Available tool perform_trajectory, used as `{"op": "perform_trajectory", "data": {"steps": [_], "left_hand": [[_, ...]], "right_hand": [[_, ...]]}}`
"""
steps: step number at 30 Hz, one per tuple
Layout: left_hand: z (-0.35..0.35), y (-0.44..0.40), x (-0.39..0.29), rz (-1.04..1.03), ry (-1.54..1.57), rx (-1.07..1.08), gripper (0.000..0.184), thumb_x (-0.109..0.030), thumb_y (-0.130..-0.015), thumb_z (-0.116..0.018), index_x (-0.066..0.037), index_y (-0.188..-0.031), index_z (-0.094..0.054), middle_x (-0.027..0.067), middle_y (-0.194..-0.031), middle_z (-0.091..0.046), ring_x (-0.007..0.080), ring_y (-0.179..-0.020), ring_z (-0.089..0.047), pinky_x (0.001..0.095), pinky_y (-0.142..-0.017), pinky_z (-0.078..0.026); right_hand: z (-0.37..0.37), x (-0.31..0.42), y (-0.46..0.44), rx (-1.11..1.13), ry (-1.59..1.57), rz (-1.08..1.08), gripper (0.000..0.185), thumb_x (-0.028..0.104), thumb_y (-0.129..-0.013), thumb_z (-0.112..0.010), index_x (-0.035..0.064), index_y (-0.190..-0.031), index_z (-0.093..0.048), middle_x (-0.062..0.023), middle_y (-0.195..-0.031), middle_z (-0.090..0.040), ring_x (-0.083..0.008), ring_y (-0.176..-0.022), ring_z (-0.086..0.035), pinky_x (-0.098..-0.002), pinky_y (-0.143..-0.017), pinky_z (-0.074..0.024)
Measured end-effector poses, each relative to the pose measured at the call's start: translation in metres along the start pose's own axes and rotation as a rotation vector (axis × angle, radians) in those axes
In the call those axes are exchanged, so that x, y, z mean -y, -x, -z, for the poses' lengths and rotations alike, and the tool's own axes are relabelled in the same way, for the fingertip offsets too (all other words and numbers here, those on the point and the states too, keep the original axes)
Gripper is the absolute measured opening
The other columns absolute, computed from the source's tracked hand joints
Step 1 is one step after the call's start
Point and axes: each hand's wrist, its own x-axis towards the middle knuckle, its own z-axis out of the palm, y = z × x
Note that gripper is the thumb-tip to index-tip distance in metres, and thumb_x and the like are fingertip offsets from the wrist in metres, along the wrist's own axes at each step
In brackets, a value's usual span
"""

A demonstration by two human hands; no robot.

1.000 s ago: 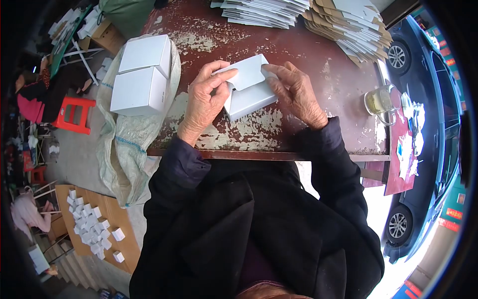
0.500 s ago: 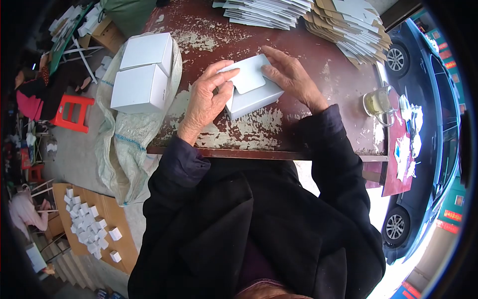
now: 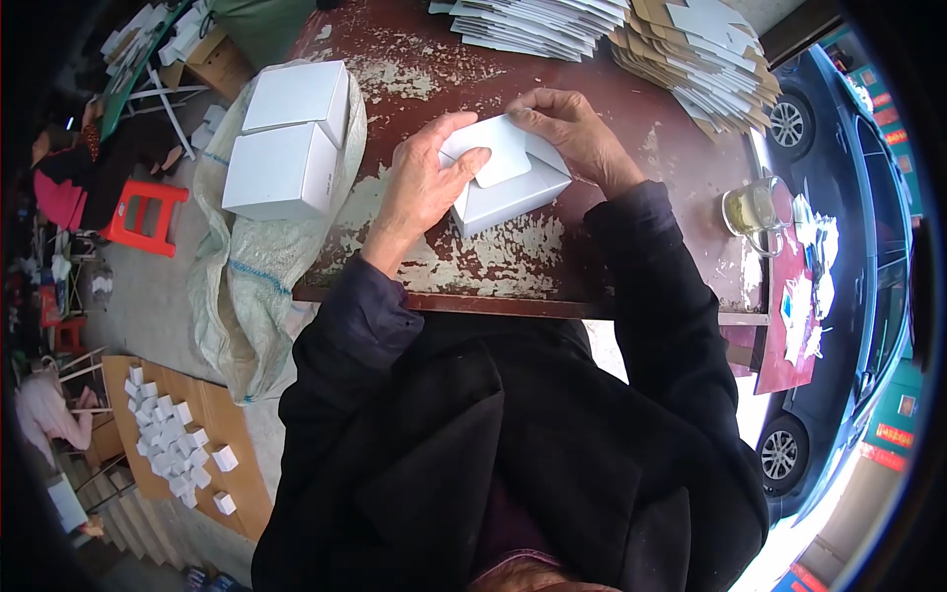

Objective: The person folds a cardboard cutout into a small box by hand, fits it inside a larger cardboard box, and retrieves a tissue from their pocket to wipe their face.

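The flap [image 3: 503,148] covers part of the opening of the box [image 3: 513,205], so the inside cannot be fully seen, and the underside is hidden. The left hand [image 3: 424,183] covers the box's left end; its thumb lies over the flap. At the far corner the right hand's [image 3: 572,128] fingertips overlap, and their grip is unclear. The print on the near carton [image 3: 276,173] is too small to read. The top edge cuts off the white stack [image 3: 538,25] and brown stack [image 3: 700,64]. Dark rims crop the car [image 3: 848,247] and a pink-sleeved person [image 3: 49,419].
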Motion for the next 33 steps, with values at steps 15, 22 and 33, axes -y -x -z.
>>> {"op": "perform_trajectory", "data": {"steps": [15, 22, 33], "left_hand": [[-0.003, -0.011, 0.011, 0.167, 0.162, -0.082, 0.019, -0.016, -0.086, -0.071, 0.001, -0.093, -0.072, 0.0092, -0.081, -0.071, 0.0132, -0.065, -0.060, 0.0267, -0.057, -0.050], [0.003, -0.002, 0.027, 0.116, 0.286, -0.131, 0.018, -0.018, -0.086, -0.072, 0.000, -0.091, -0.073, 0.0054, -0.080, -0.070, 0.0107, -0.066, -0.057, 0.0232, -0.060, -0.047], [0.000, -0.003, 0.022, 0.102, 0.310, -0.095, 0.019, -0.019, -0.087, -0.073, 0.000, -0.090, -0.072, 0.0040, -0.079, -0.068, 0.0101, -0.066, -0.055, 0.0232, -0.061, -0.046]], "right_hand": [[-0.019, 0.023, -0.006, 0.092, 0.171, -0.036, 0.018, 0.022, -0.090, -0.075, 0.0048, -0.092, -0.073, -0.0047, -0.082, -0.067, -0.0097, -0.067, -0.060, -0.0230, -0.057, -0.0530], [-0.018, 0.019, 0.001, 0.032, 0.162, -0.052, 0.020, 0.024, -0.091, -0.074, 0.0041, -0.093, -0.073, -0.0041, -0.082, -0.067, -0.0094, -0.066, -0.060, -0.0230, -0.058, -0.0527], [-0.015, 0.018, 0.004, 0.068, 0.215, 0.064, 0.022, 0.025, -0.091, -0.073, 0.0033, -0.092, -0.073, -0.0055, -0.083, -0.067, -0.0103, -0.067, -0.061, -0.0230, -0.061, -0.0531]]}}
